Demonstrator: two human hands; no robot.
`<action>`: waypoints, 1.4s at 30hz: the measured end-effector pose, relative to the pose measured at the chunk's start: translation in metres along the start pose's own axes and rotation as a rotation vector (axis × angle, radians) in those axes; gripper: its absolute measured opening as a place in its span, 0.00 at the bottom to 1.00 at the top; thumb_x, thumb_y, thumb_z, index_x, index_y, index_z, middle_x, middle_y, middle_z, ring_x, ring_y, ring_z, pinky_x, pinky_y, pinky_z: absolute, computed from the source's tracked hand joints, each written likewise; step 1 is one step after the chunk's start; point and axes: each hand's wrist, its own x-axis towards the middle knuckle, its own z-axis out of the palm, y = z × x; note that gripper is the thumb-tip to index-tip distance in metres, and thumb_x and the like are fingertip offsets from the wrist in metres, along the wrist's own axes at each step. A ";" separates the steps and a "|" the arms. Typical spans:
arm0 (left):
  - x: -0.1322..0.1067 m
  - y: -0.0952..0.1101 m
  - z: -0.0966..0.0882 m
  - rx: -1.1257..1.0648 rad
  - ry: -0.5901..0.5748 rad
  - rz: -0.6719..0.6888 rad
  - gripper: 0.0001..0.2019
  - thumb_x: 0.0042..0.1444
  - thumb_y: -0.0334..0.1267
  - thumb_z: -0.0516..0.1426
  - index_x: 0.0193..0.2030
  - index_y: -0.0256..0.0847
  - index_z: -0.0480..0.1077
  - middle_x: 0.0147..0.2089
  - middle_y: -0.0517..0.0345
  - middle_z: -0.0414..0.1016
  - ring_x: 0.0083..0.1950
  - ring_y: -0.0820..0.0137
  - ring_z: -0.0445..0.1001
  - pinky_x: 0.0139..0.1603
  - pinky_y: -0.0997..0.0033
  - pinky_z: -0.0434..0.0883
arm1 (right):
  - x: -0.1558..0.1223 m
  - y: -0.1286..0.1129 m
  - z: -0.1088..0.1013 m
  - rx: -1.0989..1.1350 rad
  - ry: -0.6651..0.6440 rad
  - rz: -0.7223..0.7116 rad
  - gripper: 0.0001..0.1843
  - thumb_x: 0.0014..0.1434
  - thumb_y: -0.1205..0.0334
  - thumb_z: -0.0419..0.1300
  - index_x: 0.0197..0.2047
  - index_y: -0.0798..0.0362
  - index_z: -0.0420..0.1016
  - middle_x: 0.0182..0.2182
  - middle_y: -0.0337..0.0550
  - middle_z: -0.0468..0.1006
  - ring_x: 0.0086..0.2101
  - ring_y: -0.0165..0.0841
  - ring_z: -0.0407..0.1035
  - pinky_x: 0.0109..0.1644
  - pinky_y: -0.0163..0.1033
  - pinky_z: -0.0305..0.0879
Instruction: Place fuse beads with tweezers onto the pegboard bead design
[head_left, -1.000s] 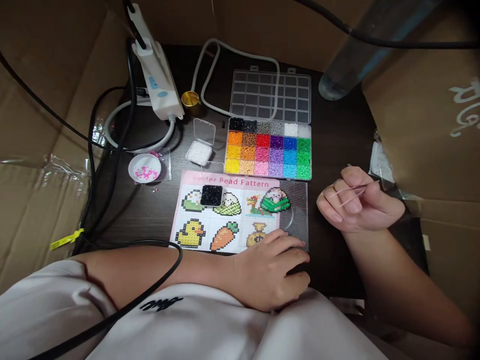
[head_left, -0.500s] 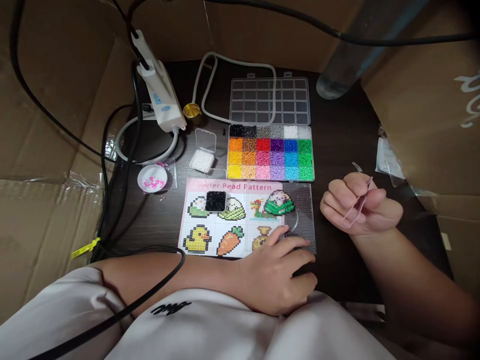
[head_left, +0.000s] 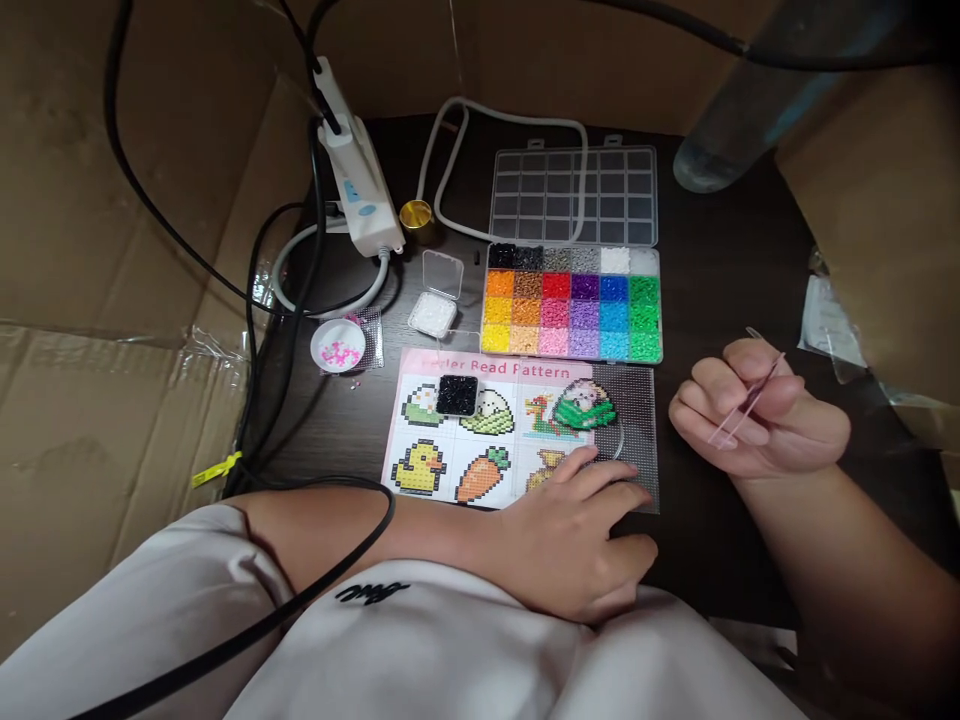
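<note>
My left hand (head_left: 581,535) lies with its fingers spread over the lower edge of the clear pegboard (head_left: 637,440) and the printed bead pattern sheet (head_left: 394,450). Just beyond my fingertips, a bead piece (head_left: 585,405) in green, pale pink and black sits on the pegboard, and a clear curved rim shows beside it. Off to the right, my right hand (head_left: 780,430) is raised, its fingers closed around pink tweezers (head_left: 757,395). A small open box of black beads (head_left: 457,395) stands on the pattern sheet.
Behind the sheet is a divided bead box (head_left: 571,315) with its clear lid (head_left: 574,195) folded back. To its left are a box of white beads (head_left: 433,314), a white dish (head_left: 326,335) with pink beads, a gold cup (head_left: 417,216) and a power strip (head_left: 364,190). Cardboard walls enclose the table.
The whole scene has shifted right in the picture as the head view turned. My left hand stays spread at the pegboard, and my right hand keeps hold of the tweezers.
</note>
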 end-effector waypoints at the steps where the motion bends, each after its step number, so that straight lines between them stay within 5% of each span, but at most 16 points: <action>1: 0.000 0.000 0.000 -0.004 0.000 -0.008 0.11 0.63 0.40 0.55 0.38 0.38 0.77 0.54 0.42 0.75 0.61 0.49 0.70 0.62 0.43 0.67 | 0.000 0.000 0.000 -0.029 0.010 0.010 0.17 0.47 0.47 0.76 0.29 0.42 0.73 0.20 0.30 0.68 0.12 0.21 0.39 0.14 0.36 0.42; 8: 0.001 -0.001 0.003 -0.092 -0.013 -0.082 0.14 0.64 0.42 0.54 0.41 0.39 0.79 0.56 0.40 0.74 0.63 0.51 0.70 0.61 0.45 0.69 | 0.006 0.000 -0.005 0.008 0.003 0.023 0.13 0.48 0.51 0.76 0.31 0.42 0.77 0.22 0.32 0.73 0.14 0.20 0.43 0.16 0.34 0.47; 17: 0.003 -0.002 0.005 -0.099 0.025 -0.057 0.12 0.62 0.41 0.55 0.42 0.38 0.78 0.52 0.43 0.75 0.57 0.57 0.73 0.57 0.50 0.70 | 0.018 0.008 -0.003 0.005 -0.121 0.090 0.14 0.49 0.54 0.76 0.33 0.49 0.78 0.26 0.37 0.81 0.15 0.20 0.54 0.24 0.37 0.65; 21: 0.013 0.001 -0.020 -0.053 0.034 -0.024 0.12 0.63 0.41 0.56 0.45 0.37 0.77 0.51 0.45 0.75 0.50 0.63 0.75 0.53 0.60 0.73 | 0.022 0.011 -0.002 0.023 -0.132 0.092 0.16 0.49 0.55 0.76 0.33 0.53 0.77 0.26 0.40 0.82 0.15 0.20 0.53 0.23 0.36 0.64; 25: 0.022 -0.001 -0.070 -0.001 0.104 0.062 0.13 0.62 0.36 0.57 0.51 0.33 0.72 0.51 0.44 0.76 0.51 0.65 0.76 0.54 0.62 0.76 | 0.022 0.010 0.000 0.059 -0.110 0.080 0.15 0.48 0.55 0.76 0.33 0.52 0.77 0.26 0.38 0.81 0.15 0.19 0.51 0.23 0.35 0.60; 30: 0.013 -0.049 -0.119 0.143 0.437 -0.099 0.16 0.60 0.36 0.60 0.55 0.39 0.71 0.52 0.46 0.77 0.54 0.63 0.77 0.55 0.57 0.78 | 0.021 0.008 0.001 0.083 -0.046 0.068 0.16 0.43 0.55 0.77 0.32 0.50 0.78 0.26 0.36 0.80 0.15 0.18 0.49 0.23 0.34 0.57; 34: -0.010 -0.098 -0.119 0.079 0.729 -0.259 0.15 0.64 0.46 0.57 0.53 0.41 0.71 0.52 0.47 0.78 0.55 0.62 0.77 0.57 0.55 0.77 | 0.021 0.007 -0.002 0.064 -0.048 0.042 0.15 0.45 0.55 0.76 0.33 0.47 0.77 0.26 0.34 0.78 0.16 0.18 0.48 0.23 0.34 0.56; 38: -0.023 -0.119 -0.108 -0.043 0.827 -0.378 0.17 0.68 0.51 0.52 0.51 0.41 0.72 0.48 0.49 0.80 0.49 0.66 0.80 0.50 0.61 0.79 | 0.019 0.008 -0.007 0.078 -0.039 0.049 0.15 0.46 0.54 0.76 0.34 0.46 0.79 0.25 0.32 0.75 0.16 0.18 0.46 0.22 0.33 0.56; 42: -0.022 -0.121 -0.104 -0.049 0.787 -0.388 0.18 0.68 0.51 0.52 0.46 0.41 0.75 0.43 0.51 0.80 0.45 0.67 0.79 0.46 0.63 0.78 | 0.016 0.007 -0.009 0.049 0.003 0.088 0.15 0.44 0.53 0.78 0.33 0.45 0.80 0.23 0.33 0.71 0.16 0.19 0.46 0.21 0.34 0.57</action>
